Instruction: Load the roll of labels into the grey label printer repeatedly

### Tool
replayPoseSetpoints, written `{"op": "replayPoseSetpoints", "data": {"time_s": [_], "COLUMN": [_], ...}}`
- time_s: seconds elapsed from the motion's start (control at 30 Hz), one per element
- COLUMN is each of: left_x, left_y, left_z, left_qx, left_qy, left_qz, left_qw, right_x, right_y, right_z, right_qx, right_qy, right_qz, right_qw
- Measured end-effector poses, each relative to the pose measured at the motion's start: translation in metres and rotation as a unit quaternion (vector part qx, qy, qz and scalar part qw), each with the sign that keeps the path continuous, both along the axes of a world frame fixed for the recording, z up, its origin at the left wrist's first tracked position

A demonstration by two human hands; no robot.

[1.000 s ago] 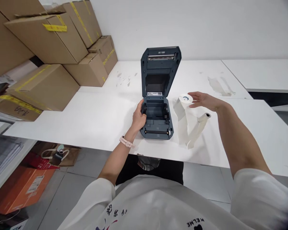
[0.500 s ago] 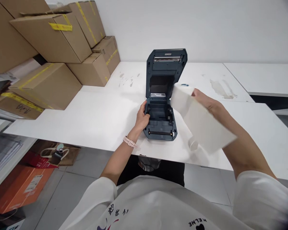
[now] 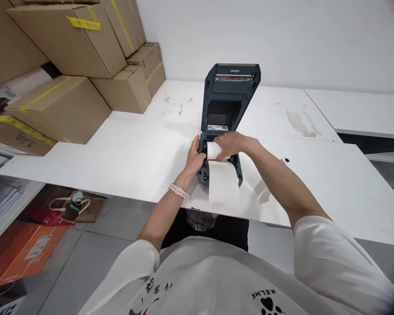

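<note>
A dark grey label printer (image 3: 203,135) stands on the white table with its lid (image 3: 230,94) raised. My left hand (image 3: 195,156) is closed on the left side of its base, the thumb over the rim. Inside the base lies a white label roll (image 3: 212,151), held from above by my right hand (image 3: 231,143), whose fingers hide the roll's right part. A strip of label paper (image 3: 223,181) runs from the roll over the printer's front and down past it.
Beside my right forearm lies another piece of white paper (image 3: 264,194), partly hidden, with a rolled end (image 3: 284,161) showing beyond the arm. Cardboard boxes (image 3: 61,107) are stacked at the left. The white table's front edge (image 3: 170,206) runs just before my body.
My right hand has brought the label roll leftward from beside the printer into its base. The loose strip now lies over the printer's front. My left hand stays on the printer.
</note>
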State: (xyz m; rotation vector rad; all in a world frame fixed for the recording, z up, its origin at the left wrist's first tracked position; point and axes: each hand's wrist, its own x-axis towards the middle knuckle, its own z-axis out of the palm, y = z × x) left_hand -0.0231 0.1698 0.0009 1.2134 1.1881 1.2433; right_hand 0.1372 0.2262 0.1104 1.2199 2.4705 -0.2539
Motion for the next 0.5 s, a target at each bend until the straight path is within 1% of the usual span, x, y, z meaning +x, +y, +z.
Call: {"op": "replayPoseSetpoints", "data": {"time_s": [0.07, 0.13, 0.2, 0.27, 0.33, 0.4, 0.5], "left_x": [0.000, 0.000, -0.001, -0.001, -0.001, -0.001, 0.000], "left_y": [0.000, -0.002, -0.004, -0.006, -0.008, -0.008, -0.008], "left_z": [0.002, 0.004, 0.006, 0.007, 0.008, 0.007, 0.006], "left_qx": [-0.025, -0.034, -0.031, -0.022, -0.005, 0.011, 0.015], "left_qy": [-0.022, -0.029, -0.029, -0.027, -0.021, -0.016, -0.017], "left_qz": [0.002, -0.001, -0.007, -0.006, -0.004, -0.001, 0.007], "left_qw": [0.999, 0.999, 0.999, 0.999, 1.000, 1.000, 1.000], "right_x": [0.004, 0.013, 0.023, 0.032, 0.037, 0.037, 0.029], "right_y": [-0.003, -0.017, -0.044, -0.079, -0.114, -0.141, -0.163], "right_z": [-0.009, -0.020, -0.032, -0.044, -0.056, -0.065, -0.075], "right_qx": [-0.007, 0.027, 0.076, 0.100, 0.112, 0.133, 0.165], "right_qy": [0.024, 0.098, 0.201, 0.279, 0.301, 0.292, 0.286], "right_qz": [-0.002, 0.013, 0.035, 0.052, 0.055, 0.045, 0.017], "right_qw": [1.000, 0.995, 0.976, 0.954, 0.945, 0.946, 0.944]}}
